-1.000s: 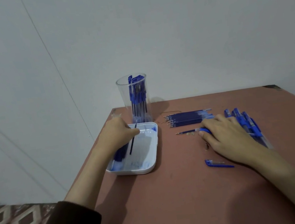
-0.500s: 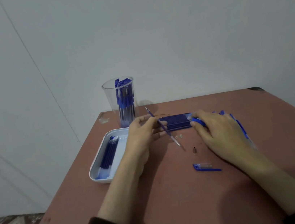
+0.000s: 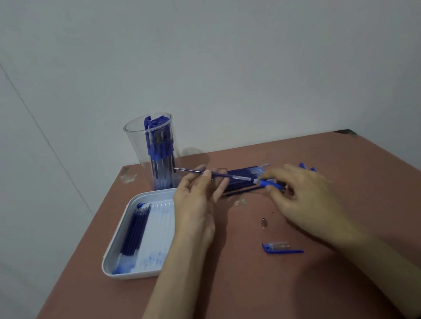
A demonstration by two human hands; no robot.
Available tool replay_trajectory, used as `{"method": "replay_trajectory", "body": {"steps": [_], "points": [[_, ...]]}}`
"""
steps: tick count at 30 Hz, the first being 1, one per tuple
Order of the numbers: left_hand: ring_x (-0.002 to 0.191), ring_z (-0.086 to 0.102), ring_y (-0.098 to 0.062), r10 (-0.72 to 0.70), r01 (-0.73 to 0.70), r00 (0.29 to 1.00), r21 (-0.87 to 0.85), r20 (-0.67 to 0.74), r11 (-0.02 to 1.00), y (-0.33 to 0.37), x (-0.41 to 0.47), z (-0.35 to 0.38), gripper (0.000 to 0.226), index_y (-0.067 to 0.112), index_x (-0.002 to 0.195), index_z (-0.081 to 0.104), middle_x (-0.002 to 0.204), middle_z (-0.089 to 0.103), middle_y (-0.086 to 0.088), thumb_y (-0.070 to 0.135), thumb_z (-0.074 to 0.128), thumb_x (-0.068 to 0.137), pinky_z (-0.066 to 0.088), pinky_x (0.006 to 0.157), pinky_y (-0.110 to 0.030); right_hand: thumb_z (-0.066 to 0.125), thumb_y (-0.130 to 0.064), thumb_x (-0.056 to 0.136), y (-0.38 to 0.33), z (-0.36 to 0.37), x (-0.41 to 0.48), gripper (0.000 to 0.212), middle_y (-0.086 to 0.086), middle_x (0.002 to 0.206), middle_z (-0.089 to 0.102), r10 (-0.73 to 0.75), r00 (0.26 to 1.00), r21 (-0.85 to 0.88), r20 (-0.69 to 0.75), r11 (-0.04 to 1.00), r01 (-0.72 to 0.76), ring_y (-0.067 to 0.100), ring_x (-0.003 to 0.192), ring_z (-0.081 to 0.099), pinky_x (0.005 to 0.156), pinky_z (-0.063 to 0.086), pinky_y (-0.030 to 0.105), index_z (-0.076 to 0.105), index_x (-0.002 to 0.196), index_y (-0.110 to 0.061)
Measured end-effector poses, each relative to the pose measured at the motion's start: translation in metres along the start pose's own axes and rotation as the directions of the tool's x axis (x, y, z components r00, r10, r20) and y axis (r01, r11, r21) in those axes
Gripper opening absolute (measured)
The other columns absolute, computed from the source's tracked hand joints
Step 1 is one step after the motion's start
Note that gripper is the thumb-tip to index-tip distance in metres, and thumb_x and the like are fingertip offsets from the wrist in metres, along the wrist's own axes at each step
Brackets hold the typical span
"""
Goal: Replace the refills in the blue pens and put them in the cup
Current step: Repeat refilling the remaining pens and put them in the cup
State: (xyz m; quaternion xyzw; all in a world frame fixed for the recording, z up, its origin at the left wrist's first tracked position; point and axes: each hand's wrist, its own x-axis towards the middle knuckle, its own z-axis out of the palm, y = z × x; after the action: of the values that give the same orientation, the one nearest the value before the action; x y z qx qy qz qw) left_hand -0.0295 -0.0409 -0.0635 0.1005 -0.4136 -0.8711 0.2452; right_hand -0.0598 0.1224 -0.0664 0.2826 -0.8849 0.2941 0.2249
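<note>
Head view: the left hand [image 3: 196, 202] pinches a refill [image 3: 192, 171], its far end at the pen barrel [image 3: 271, 183] pinched by the right hand [image 3: 303, 195] — insertion, I judge. The cup [image 3: 137, 153] already holds several pens; more pens [image 3: 302, 165] wait on the surface [image 3: 251, 302] — cap [image 3: 281, 249] still off.

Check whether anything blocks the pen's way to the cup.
Only the left hand, pinching the refill, lies between the pen in the right hand and the cup; its top is open, with room beside the pens inside.
</note>
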Motion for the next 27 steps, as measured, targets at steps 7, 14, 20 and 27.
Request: {"method": "replay_trajectory", "body": {"steps": [7, 14, 20, 27], "points": [[0.063, 0.068, -0.014, -0.006, 0.006, 1.000, 0.005, 0.007, 1.000, -0.002, -0.002, 0.001, 0.010, 0.004, 0.092, 0.052, 0.063, 0.067, -0.005, -0.005, 0.049, 0.093, 0.060, 0.068, -0.027, 0.064, -0.017, 0.083, -0.001, -0.001, -0.001, 0.019, -0.025, 0.075, 0.046, -0.039, 0.999, 0.044, -0.029, 0.998, 0.040, -0.012, 0.061, 0.041, 0.057, 0.030, 0.012, 0.069, 0.094, -0.030], [0.078, 0.068, -0.018, -0.055, 0.031, 0.987, 0.159, 0.149, 0.987, -0.008, -0.013, 0.005, 0.013, -0.002, 0.104, 0.056, 0.087, 0.067, -0.013, -0.002, 0.053, 0.092, 0.058, 0.077, -0.025, 0.067, -0.018, 0.084, 0.001, 0.004, -0.001, 0.020, -0.029, 0.075, 0.045, -0.085, 0.994, 0.086, -0.062, 0.992, 0.090, -0.011, 0.065, 0.046, 0.059, 0.030, 0.011, 0.069, 0.100, -0.029], [0.092, 0.069, -0.016, -0.103, -0.044, 0.936, 0.401, 0.338, 0.915, -0.010, -0.014, 0.003, 0.025, 0.012, 0.107, 0.066, 0.107, 0.071, -0.009, -0.001, 0.062, 0.086, 0.056, 0.077, -0.024, 0.061, -0.014, 0.088, 0.004, -0.005, 0.006, 0.022, -0.010, 0.083, 0.066, 0.103, 0.986, 0.472, -0.131, 0.881, -0.029, 0.012, 0.071, 0.057, 0.066, 0.046, 0.022, 0.067, 0.098, -0.033], [0.070, 0.063, -0.001, -0.216, -0.296, 0.878, 0.839, 0.427, 0.456, -0.008, -0.016, -0.006, 0.018, 0.021, 0.098, 0.073, 0.080, 0.073, 0.006, 0.017, 0.074, 0.080, 0.050, 0.073, -0.014, 0.047, -0.011, 0.096, 0.003, -0.022, 0.010, 0.023, 0.004, 0.070, 0.057, 0.364, 0.931, 0.863, 0.017, 0.465, -0.197, 0.010, 0.054, 0.047, 0.052, 0.041, 0.023, 0.066, 0.104, -0.022]]}}
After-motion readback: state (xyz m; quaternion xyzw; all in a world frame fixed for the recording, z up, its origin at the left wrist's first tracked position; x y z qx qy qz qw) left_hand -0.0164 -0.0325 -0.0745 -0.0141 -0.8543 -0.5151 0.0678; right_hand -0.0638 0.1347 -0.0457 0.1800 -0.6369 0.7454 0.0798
